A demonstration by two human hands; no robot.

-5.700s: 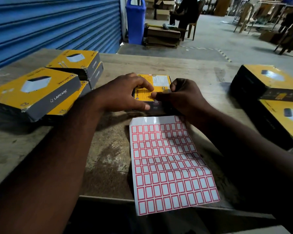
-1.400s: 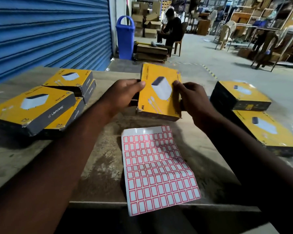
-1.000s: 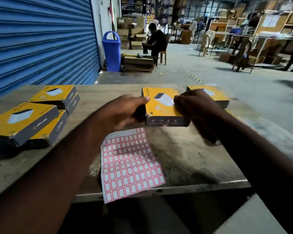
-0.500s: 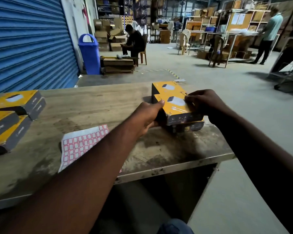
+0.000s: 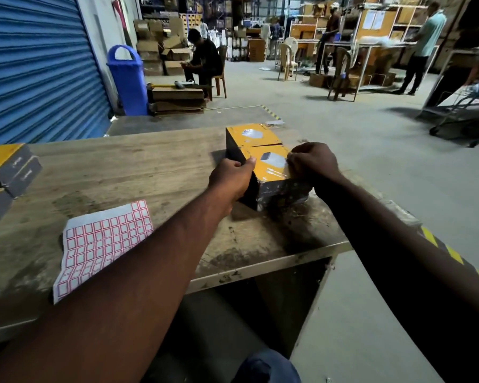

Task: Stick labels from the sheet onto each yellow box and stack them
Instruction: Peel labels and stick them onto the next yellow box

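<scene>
A yellow box (image 5: pixel 268 167) with dark sides lies on top of a short stack near the table's right end. My left hand (image 5: pixel 231 179) grips its left side and my right hand (image 5: pixel 313 163) grips its right side. Directly behind it stands another yellow box stack (image 5: pixel 253 135). The label sheet (image 5: pixel 103 243), white with red-bordered stickers, lies flat near the front edge, partly under my left forearm. More yellow boxes (image 5: pixel 9 167) are piled at the far left edge of the view.
The wooden table (image 5: pixel 127 172) ends just right of the stacks, with a concrete floor beyond. A blue bin (image 5: pixel 127 78) and blue shutter stand behind the table. People and chairs are far back in the warehouse.
Both hands carried the box from the middle of the table, above the label sheet, to the right and set it on the right-hand stack. The view swung right with them.
</scene>
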